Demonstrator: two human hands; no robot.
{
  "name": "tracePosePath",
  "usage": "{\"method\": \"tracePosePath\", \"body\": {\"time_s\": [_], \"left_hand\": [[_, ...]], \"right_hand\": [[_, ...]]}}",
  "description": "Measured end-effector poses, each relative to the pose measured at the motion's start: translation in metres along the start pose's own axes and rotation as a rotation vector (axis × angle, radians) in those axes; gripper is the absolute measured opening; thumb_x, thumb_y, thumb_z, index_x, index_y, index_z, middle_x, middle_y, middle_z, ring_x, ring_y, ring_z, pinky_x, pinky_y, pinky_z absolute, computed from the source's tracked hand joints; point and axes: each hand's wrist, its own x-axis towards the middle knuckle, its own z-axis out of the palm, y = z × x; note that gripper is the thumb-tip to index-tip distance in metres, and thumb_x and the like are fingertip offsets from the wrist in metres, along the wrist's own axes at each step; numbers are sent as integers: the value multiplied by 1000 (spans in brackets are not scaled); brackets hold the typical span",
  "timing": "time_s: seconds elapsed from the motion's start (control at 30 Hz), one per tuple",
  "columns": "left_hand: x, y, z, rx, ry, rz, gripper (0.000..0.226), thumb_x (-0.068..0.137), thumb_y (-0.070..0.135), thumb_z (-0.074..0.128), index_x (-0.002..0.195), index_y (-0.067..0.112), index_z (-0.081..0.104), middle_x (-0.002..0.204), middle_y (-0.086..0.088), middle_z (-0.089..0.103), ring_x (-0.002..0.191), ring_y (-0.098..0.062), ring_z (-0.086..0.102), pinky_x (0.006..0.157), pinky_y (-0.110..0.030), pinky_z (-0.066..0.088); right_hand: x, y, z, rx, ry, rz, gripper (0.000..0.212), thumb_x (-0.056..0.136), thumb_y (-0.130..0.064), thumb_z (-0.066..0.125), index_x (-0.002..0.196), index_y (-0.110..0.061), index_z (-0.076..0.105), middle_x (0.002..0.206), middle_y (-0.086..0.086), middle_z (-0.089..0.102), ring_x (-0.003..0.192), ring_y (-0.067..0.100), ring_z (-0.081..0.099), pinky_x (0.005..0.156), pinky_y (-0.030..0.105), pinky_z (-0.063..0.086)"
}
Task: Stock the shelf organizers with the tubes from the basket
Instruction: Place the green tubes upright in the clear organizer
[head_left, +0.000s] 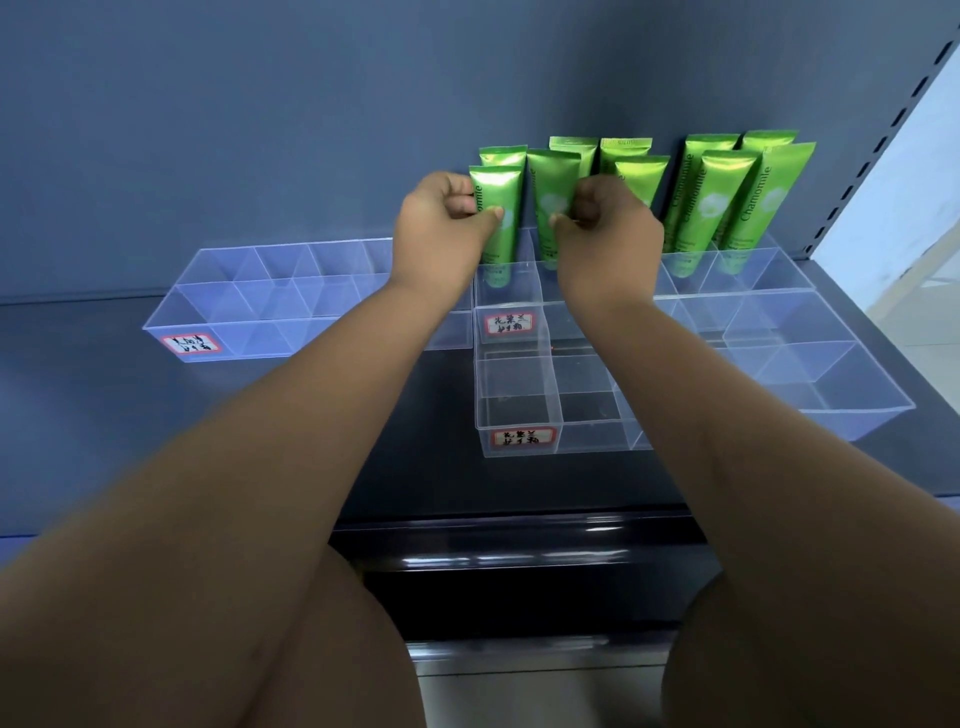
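Note:
Both arms reach over the dark shelf to the clear organizers. My left hand (441, 228) pinches a green tube (497, 218) standing upright in a compartment of the middle organizer (511, 312). My right hand (605, 228) grips the neighbouring green tube (548, 208), also upright in that organizer. Behind them stand several more green tubes (623, 156). Several others marked "Chamomile" (748, 192) fill the back of the right organizer (831, 410). The basket is not in view.
A clear organizer (249, 306) with a red-edged label lies at the left, its compartments bare. Another labelled clear organizer (519, 415) lies in front of the middle one. The blue-grey back wall rises behind; a perforated upright (878, 140) bounds the shelf at the right.

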Motion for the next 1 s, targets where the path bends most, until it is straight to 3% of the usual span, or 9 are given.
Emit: {"method": "tracePosePath", "body": {"time_s": [0.17,0.3,0.4,0.5,0.73,0.87,1.0], "left_hand": [[-10,8,-4,199,153,82,21,91,28,68,109,20,65,89,10,68,93,-14,67,87,-34,55],[-17,19,-5,353,295,342,25,92,32,61,110,16,67,97,6,69,96,-24,61,85,-37,50],[-15,33,1,511,244,638,28,94,31,59,115,17,70,104,3,70,100,-30,57,86,-41,47],[-12,42,13,623,145,780,30,91,34,63,118,22,73,109,7,71,107,-31,57,82,-44,49],[-2,48,38,677,68,745,20,82,31,69,101,27,75,101,11,71,107,-30,56,81,-42,44],[1,47,44,660,62,719,11,82,27,71,93,27,74,93,10,70,102,-28,56,81,-40,40],[2,47,48,636,66,634,9,83,25,69,89,29,74,89,12,70,101,-26,56,78,-36,36]], "right_hand": [[2,4,-1,-2,-5,39,17,89,-9,63,104,-14,68,86,-7,63,83,17,58,71,23,39],[4,7,-3,-16,-2,72,8,88,-9,61,95,-12,65,82,-3,62,79,20,54,68,28,42],[5,6,-3,-22,1,83,9,89,-11,62,97,-12,65,86,-2,65,84,23,57,71,29,44],[6,6,-2,-12,12,67,11,88,-11,63,98,-12,66,87,0,68,85,25,59,72,32,47],[7,5,-5,-21,19,44,10,86,-5,53,84,-11,60,74,2,61,71,26,49,61,37,41],[7,7,-4,-116,4,54,20,86,-6,50,71,-16,42,63,-1,45,67,28,36,48,33,24],[7,7,-5,-142,-4,92,27,83,-3,50,65,-16,34,61,1,42,68,29,33,47,33,19]]}}
